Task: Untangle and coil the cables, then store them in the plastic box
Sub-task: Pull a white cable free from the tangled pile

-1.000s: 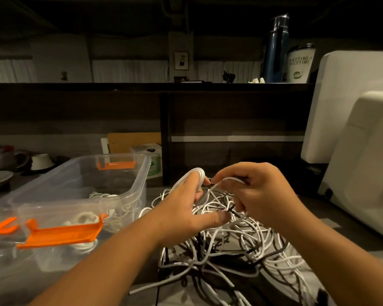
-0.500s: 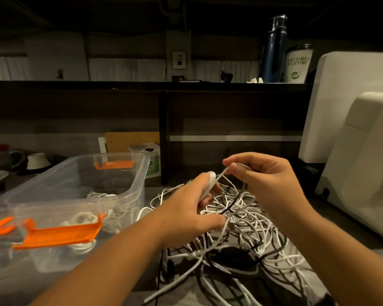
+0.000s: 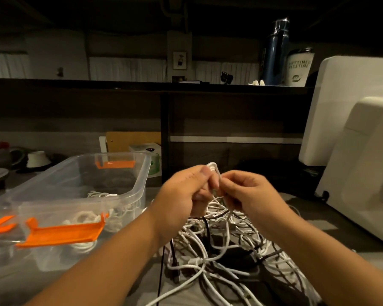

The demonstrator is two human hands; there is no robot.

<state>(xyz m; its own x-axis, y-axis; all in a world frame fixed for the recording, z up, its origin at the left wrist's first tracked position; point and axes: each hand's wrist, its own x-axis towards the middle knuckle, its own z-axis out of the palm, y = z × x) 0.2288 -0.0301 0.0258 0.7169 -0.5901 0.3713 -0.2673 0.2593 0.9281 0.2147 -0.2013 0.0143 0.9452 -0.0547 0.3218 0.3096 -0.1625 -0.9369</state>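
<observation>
Left hand (image 3: 181,195): curling around a small bundle of looped white cable (image 3: 213,167) at the centre of the frame, the thumb pressing on top and the loops poking out above the fingers.
Right hand (image 3: 250,193): pinching the same white cable just beside the left hand, fingers curled in, fingertips touching the bundle.
Held cable: trailing down from between the two hands into the heap below; exactly where it is joining the heap cannot be told.
Tangle of cables (image 3: 230,250): lying heaped on the table (image 3: 318,226) under and in front of the hands, spreading from lower centre to lower right, white strands crossing over a few black ones.
Plastic box (image 3: 142,180): sitting open on the table at the left of the frame, near the left forearm, with its clear walls showing the contents.
Orange latches: one (image 3: 62,234) hanging at the near end of the box, another (image 3: 115,164) at the far end.
Stored coils (image 3: 102,194): several white coils resting inside the box, showing through its near wall.
Shelf (image 3: 119,83): running across the back of the frame, carrying a blue bottle (image 3: 275,51) and a white tumbler (image 3: 299,67) at the upper right.
White appliance (image 3: 363,151): standing on the table at the right edge, well apart from the box.
</observation>
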